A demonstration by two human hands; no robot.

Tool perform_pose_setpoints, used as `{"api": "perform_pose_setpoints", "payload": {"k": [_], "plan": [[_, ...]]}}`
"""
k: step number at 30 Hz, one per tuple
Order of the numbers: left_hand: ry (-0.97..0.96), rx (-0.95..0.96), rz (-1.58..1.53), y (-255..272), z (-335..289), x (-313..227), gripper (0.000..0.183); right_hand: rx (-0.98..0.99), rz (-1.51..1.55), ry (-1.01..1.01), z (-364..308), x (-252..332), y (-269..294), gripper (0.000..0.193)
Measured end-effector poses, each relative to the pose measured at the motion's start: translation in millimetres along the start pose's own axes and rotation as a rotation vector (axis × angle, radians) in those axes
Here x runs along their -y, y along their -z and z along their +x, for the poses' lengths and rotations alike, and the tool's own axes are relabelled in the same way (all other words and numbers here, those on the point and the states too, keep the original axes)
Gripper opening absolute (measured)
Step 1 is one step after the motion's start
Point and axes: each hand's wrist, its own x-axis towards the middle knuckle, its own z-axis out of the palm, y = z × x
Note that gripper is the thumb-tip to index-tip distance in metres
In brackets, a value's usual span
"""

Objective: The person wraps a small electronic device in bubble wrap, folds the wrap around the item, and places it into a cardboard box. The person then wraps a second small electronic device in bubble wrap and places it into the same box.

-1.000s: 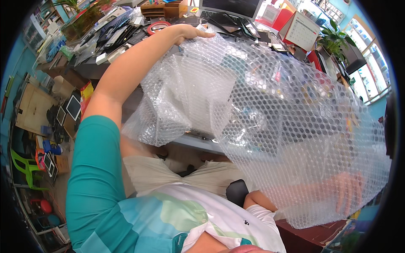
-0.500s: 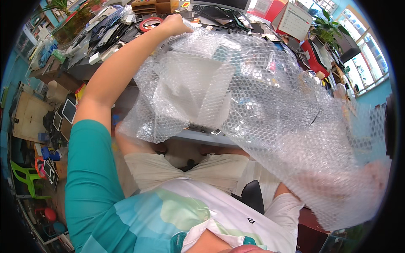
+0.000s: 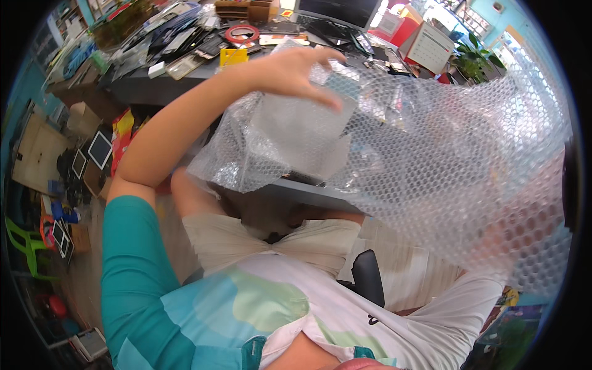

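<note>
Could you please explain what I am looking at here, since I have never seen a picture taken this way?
This is one view from a wide fisheye camera worn on a person's head and looking down, so straight edges bend near the rim. There is no machine: a seated person works with bare hands. The left hand, on an arm in a teal sleeve, is raised with its fingers on top of a flat pale object wrapped inside a large sheet of clear bubble wrap. The right hand shows only dimly through the wrap at the lower right, and seems to hold up that end. Behind lies a grey desk, crowded with a red tape roll, a small yellow item, papers and a keyboard.
</note>
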Motion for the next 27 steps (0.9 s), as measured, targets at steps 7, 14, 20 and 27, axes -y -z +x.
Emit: {"api": "perform_pose_setpoints", "payload": {"k": [7,14,20,27], "plan": [[-0.055,-0.072,0.007,10.3,-19.1,6.9,0.033,-0.099,-0.113,0.060,0.7,32.0,52.5,0.041],[-0.076,-0.399,-0.557,67.6,-49.0,26.1,0.028,-0.208,-0.121,0.141,8.6,67.3,77.0,0.041],[0.211,-0.701,-0.583,180.7,-131.5,-2.3,0.008,-0.307,-0.081,0.268,24.9,98.4,93.0,0.040],[0.409,-0.988,-0.030,324.0,-323.6,-13.2,0.007,-0.409,0.096,0.535,79.8,169.9,66.3,0.040]]}}
